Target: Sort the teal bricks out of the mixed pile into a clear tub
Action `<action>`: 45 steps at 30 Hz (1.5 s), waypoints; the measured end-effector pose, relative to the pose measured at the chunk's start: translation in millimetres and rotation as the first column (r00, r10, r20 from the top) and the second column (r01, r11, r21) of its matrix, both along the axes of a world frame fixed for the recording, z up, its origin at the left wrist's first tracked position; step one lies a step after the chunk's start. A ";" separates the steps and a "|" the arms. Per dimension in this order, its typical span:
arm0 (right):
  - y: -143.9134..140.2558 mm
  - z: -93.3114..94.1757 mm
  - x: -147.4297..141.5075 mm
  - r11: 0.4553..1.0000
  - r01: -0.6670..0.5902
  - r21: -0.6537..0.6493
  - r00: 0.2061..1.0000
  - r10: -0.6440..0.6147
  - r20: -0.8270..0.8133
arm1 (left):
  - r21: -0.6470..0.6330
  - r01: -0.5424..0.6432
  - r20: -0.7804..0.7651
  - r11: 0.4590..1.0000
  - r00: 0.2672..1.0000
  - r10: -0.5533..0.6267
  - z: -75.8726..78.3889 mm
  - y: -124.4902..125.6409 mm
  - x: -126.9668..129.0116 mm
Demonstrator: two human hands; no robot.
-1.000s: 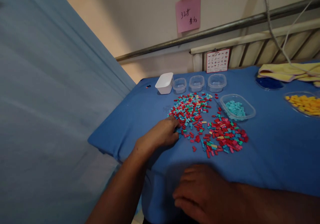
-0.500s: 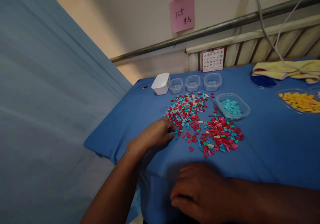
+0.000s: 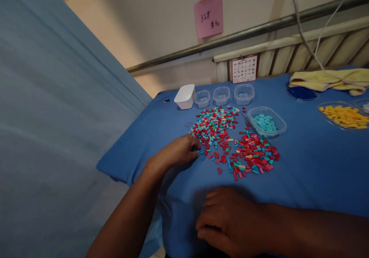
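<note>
My left hand [image 3: 184, 150] rests at the left edge of a mixed pile of small bricks [image 3: 213, 125], red, turquoise, green and cream. Its fingers are curled with the thumb below them, and whatever they may hold is hidden. A few blue bricks lie by its fingertips. My right hand [image 3: 223, 217] lies palm down near the front of the table, apart from the bricks, with curled fingers; its palm is out of sight. Beyond it spreads a second, mostly red heap of bricks [image 3: 256, 152]. A clear tub [image 3: 281, 129] behind that heap holds turquoise bricks.
Along the back stand a white container [image 3: 184, 96] and clear tubs [image 3: 244, 94]. To the right are yellow bricks [image 3: 344, 115] in a shallow tub, dark blue pieces [image 3: 302, 93] and a yellow cloth [image 3: 325, 80]. A picture card [image 3: 244, 69] leans on the radiator; a blue curtain [image 3: 57, 115] hangs left.
The view has shifted very slightly. My left hand stays at the pile's edge with its fingers curled, and my right hand has not visibly moved.
</note>
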State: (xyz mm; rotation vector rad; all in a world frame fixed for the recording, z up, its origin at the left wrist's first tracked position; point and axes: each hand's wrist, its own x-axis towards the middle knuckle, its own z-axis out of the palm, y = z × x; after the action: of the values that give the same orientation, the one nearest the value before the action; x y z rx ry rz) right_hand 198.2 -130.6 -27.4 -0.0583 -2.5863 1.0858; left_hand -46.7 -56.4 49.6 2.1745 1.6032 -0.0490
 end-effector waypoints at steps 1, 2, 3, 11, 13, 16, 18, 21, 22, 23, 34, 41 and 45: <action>-0.2 -0.4 -0.2 1.000 0.000 -0.003 1.000 0.000 -0.006 | -0.019 -0.013 0.015 1.000 1.000 0.013 -1.3 0.9 -1.8; -0.3 -1.0 -0.4 1.000 0.000 -0.004 1.000 0.000 -0.010 | -0.039 -0.030 0.030 0.999 0.999 0.031 -2.5 1.6 -3.5; -0.5 -1.8 -0.5 1.000 0.001 -0.004 1.000 -0.001 -0.013 | -0.057 -0.049 0.043 0.997 0.998 0.052 -3.5 2.1 -4.9; -0.2 -3.4 0.3 1.000 -0.009 0.006 1.000 0.009 -0.006 | -0.034 -0.117 0.091 0.993 0.989 0.120 -5.1 3.6 -4.8; 0.1 -2.1 0.4 1.000 -0.015 0.012 1.000 0.015 -0.013 | -0.021 -0.149 0.131 0.989 0.980 0.150 -6.4 5.1 -4.4; 0.7 0.3 0.5 1.000 -0.017 0.020 1.000 0.017 -0.016 | -0.040 -0.204 0.232 0.978 0.950 0.208 -9.3 7.8 -4.4; 1.3 1.6 0.3 1.000 -0.015 0.025 1.000 0.015 -0.016 | -0.095 -0.237 0.323 0.967 0.911 0.255 -10.7 9.7 -3.9; 1.8 1.5 -0.8 0.999 -0.015 0.032 1.000 0.015 -0.018 | -0.214 -0.304 0.463 0.928 0.805 0.370 -11.1 12.3 -1.8; 1.9 1.0 -1.5 0.999 -0.016 0.035 1.000 0.017 -0.018 | -0.248 -0.325 0.505 0.913 0.761 0.408 -10.9 13.0 -0.6; 1.9 0.4 -2.3 0.999 -0.015 0.037 1.000 0.016 -0.017 | -0.277 -0.340 0.543 0.899 0.716 0.438 -10.5 13.7 1.1; 7.0 -4.7 -10.3 0.994 -0.051 0.099 0.997 0.056 -0.052 | -0.159 -0.054 0.720 0.986 0.677 0.153 -7.1 69.1 98.4; 11.0 -4.0 -9.4 0.992 -0.065 0.105 0.994 0.073 -0.079 | 0.084 0.026 0.627 0.996 0.776 -0.074 7.1 112.6 155.8; 11.7 2.6 -6.7 0.991 -0.082 0.105 0.994 0.090 -0.066 | 0.163 -0.029 0.478 0.986 0.877 -0.053 16.4 97.7 114.1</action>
State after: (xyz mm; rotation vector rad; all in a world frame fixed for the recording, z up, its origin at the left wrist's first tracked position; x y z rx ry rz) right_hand 191.5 -118.9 -24.9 0.1149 -2.5975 0.9642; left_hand 67.4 41.3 66.0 2.0933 1.3383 0.5990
